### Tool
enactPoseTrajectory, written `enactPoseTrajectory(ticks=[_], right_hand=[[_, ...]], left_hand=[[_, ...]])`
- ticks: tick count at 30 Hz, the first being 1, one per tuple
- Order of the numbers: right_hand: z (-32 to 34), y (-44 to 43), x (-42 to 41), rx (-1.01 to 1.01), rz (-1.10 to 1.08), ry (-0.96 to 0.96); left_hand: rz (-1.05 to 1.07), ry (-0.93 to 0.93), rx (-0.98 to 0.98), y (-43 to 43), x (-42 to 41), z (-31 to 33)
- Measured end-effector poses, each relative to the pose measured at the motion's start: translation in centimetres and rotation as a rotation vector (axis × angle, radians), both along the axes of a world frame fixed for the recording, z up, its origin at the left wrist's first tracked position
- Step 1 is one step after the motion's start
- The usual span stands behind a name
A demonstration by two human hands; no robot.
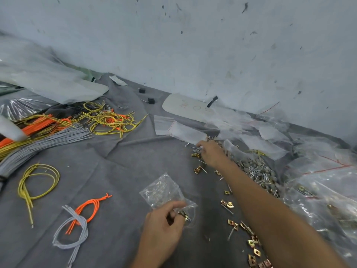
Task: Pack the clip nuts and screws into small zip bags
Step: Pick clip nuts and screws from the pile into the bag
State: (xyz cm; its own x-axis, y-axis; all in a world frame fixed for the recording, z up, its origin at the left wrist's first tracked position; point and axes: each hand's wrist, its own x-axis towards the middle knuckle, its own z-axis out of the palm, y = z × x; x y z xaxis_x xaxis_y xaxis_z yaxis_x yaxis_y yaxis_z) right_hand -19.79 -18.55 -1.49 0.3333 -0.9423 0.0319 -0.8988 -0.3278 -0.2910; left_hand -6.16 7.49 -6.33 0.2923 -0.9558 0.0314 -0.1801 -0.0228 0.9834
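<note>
My left hand (164, 227) pinches a small clear zip bag (164, 190) at its lower corner, low in the middle; brass clip nuts show inside it by my fingers. My right hand (211, 153) reaches far forward over the grey cloth, fingers curled down onto loose screws (195, 148) and a clip nut (195, 155); whether it holds one is hidden. A heap of silver screws (258, 173) lies to the right of that arm. Brass clip nuts (251, 242) are strewn along the arm toward the lower right. Empty zip bags (179, 128) lie beyond my right hand.
Bundles of yellow, orange and grey wires (58, 124) cover the left side, with loose yellow loops (36, 182) and a grey-orange knot (77, 223) nearer. Large plastic bags (318, 180) crowd the right edge. A wall (193, 45) bounds the far side. Two black blocks (150, 100) sit near it.
</note>
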Motion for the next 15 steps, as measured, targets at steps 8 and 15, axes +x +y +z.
enactPoseTrajectory(ticks=[8, 15], right_hand=[[0.7, -1.2, 1.4, 0.112, 0.114, 0.256], [2.3, -0.9, 1.4, 0.136, 0.14, 0.357]], left_hand=[[-0.003, -0.028, 0.012, -0.2, 0.0, -0.1], [0.001, -0.045, 0.01, 0.1, 0.2, 0.5]])
